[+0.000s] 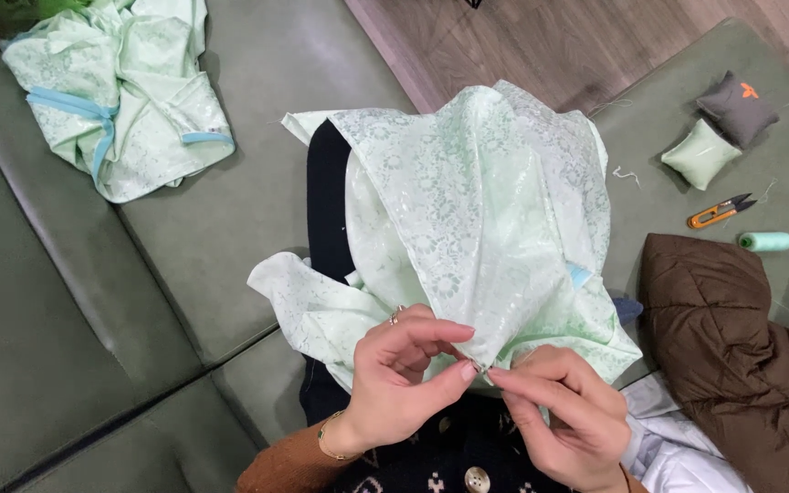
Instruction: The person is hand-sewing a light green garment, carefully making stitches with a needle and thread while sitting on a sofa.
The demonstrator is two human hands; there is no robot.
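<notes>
A grey-green leather sofa [212,228] fills the view, with wood floor [541,46] beyond the pinch. On the lap, spreading up and away from the fingers, lies the pale green brocade fabric [477,201], draped so that one edge comes to hand. The left hand [399,374] pinches that edge tight between thumb and forefinger; the right hand [563,411], touching it, is closed on the same fold, probably steadying it for stitching. Far left lies a second brocade piece [120,91]; right, a brown quilted jacket [741,356], two small cushions [719,132], orange thread snips [719,212], a green thread spool [765,241].

A rust-brown sleeve [278,466] with a gold bracelet [323,438] (left wrist), a ring [394,317], dark buttoned knitwear [449,456].
</notes>
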